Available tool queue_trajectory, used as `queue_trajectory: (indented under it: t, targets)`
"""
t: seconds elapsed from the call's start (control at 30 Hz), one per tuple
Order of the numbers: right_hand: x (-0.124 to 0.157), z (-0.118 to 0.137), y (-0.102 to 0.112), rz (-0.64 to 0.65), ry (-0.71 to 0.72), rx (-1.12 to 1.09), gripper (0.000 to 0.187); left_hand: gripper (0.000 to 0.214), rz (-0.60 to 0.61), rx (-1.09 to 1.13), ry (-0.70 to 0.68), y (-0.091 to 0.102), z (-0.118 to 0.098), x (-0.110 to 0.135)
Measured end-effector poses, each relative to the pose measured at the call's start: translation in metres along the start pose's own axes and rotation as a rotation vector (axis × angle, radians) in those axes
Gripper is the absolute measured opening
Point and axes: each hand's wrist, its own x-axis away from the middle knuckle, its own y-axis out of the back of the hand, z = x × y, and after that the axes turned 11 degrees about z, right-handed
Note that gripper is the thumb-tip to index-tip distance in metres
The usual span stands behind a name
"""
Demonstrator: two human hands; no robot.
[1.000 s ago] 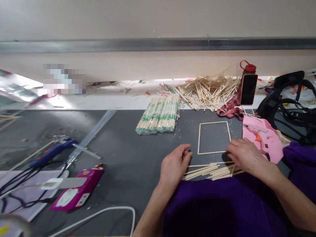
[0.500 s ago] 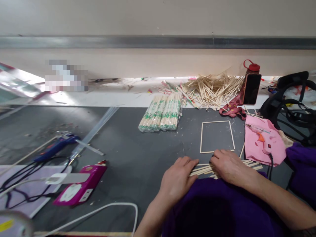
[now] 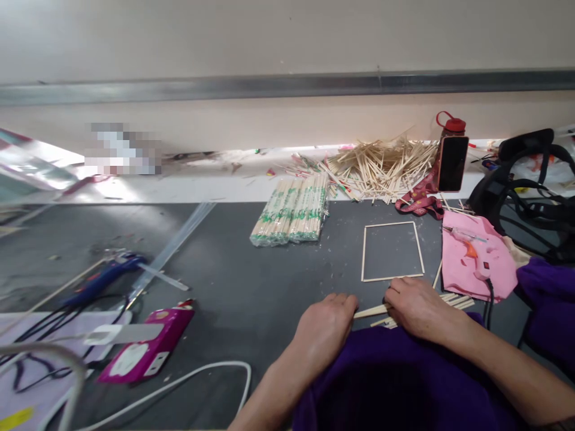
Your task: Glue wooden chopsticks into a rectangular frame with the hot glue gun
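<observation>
My left hand (image 3: 327, 323) is closed around the left end of a small bunch of wooden sticks (image 3: 371, 312) at the near edge of the table. My right hand (image 3: 414, 305) is closed over the same bunch farther right, its fingertips hidden. More loose sticks (image 3: 456, 300) stick out to the right from under it. Just beyond the hands, a square frame of thin sticks (image 3: 363, 254) lies flat on the dark grey table. Two plastic-wrapped packs of chopsticks (image 3: 290, 212) lie farther back to the left.
A pink glue gun (image 3: 478, 254) rests on pink cloth at right. Behind stand a heap of sticks (image 3: 390, 167), a bottle (image 3: 453, 124) and a phone (image 3: 453, 163). At left lie a blue glue gun (image 3: 105, 278), clear glue sticks (image 3: 179, 233), a magenta box (image 3: 148, 347) and cables.
Both hands stay near the same place. The sticks between them have drawn together into a narrower bunch, and my left fingers have closed in. The view has shifted slightly.
</observation>
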Motion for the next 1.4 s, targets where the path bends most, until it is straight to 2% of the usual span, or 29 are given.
queue_trajectory:
  t: [0.2, 0.57, 0.77, 1.03, 1.4]
  targets:
    - [0.002, -0.002, 0.002, 0.013, -0.024, -0.033, 0.015, 0.021, -0.033, -0.050, 0.008, 0.000, 0.000, -0.002]
    - [0.002, -0.007, 0.004, 0.052, -0.040, -0.065, 0.013, 0.023, -0.073, 0.168, -0.026, -0.012, 0.016, 0.002]
    - [0.002, -0.003, 0.007, 0.046, -0.019, -0.082, 0.018, 0.027, -0.070, 0.172, -0.053, -0.011, 0.013, 0.002]
    - [0.000, -0.002, 0.007, 0.112, -0.008, 0.006, 0.024, 0.024, -0.098, 0.232, -0.081, -0.017, 0.019, 0.001]
    - [0.006, -0.001, 0.009, 0.101, -0.066, 0.013, 0.026, 0.029, -0.049, 0.177, -0.095, -0.009, 0.015, 0.002]
